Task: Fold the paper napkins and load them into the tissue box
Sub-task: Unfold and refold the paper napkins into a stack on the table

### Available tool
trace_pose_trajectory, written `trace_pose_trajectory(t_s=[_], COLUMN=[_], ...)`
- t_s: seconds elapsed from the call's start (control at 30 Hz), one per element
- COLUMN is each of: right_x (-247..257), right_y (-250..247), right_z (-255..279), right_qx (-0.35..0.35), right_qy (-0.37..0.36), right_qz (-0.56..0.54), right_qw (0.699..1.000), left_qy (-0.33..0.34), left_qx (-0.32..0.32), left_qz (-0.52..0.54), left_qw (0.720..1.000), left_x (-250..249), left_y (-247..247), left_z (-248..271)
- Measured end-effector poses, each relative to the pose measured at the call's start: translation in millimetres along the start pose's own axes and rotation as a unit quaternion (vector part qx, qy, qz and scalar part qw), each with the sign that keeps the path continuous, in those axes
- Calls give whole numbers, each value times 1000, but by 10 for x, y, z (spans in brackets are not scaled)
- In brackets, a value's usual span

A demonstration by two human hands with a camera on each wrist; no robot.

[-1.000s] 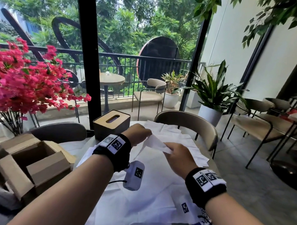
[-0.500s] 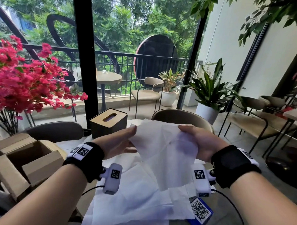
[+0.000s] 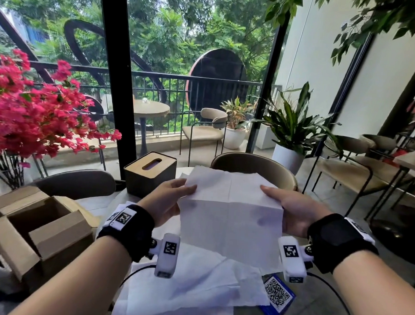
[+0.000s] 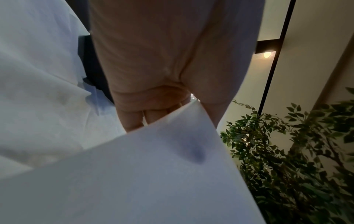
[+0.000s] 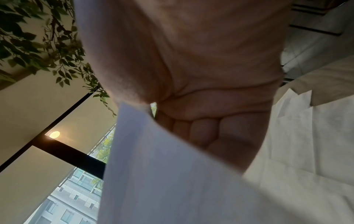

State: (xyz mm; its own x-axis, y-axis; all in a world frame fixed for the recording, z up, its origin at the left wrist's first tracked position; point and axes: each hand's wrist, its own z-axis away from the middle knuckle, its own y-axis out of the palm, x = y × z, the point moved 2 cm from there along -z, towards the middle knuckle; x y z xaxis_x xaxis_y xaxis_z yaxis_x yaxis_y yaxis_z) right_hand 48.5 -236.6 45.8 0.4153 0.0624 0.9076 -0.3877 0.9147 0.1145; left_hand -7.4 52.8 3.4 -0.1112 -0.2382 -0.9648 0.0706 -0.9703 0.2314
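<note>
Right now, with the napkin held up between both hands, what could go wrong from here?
1. The napkin hangs in the air, held only at its side edges by the left hand and right hand; the thin sheet could sag or tear, or the fold could come out crooked.
2. Loose napkins lie rumpled under it; lowering the held one might drag or crease them.
3. The tissue box has a narrow slot; a bulky fold may jam.

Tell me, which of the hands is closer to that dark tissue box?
Left. The left hand holds the napkin just in front of the tissue box; the right hand grips the napkin's opposite edge, farther away.
</note>
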Motion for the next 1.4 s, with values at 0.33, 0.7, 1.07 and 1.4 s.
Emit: trace_pose_trajectory(t_s=[0.33,0.7,1.07,1.4], right_x=[-58,-47,91,-35], right_y=[5,-183,174,604], right_z=[-92,-77,-148,-147], right_qx=[-19,-70,-88,222], right_qy=[22,21,-227,-167], right_qz=[-52,26,425,275], right_qw=[998,997,872,920], left_qy=[36,183,149,36], left_qx=[19,-91,63,145], left_qz=[-38,-413,-407,-324], left_qw=[998,887,899,934], left_x=[95,-90,-641,-808], left_y=[5,-32,180,148], left_z=[104,2,218,33])
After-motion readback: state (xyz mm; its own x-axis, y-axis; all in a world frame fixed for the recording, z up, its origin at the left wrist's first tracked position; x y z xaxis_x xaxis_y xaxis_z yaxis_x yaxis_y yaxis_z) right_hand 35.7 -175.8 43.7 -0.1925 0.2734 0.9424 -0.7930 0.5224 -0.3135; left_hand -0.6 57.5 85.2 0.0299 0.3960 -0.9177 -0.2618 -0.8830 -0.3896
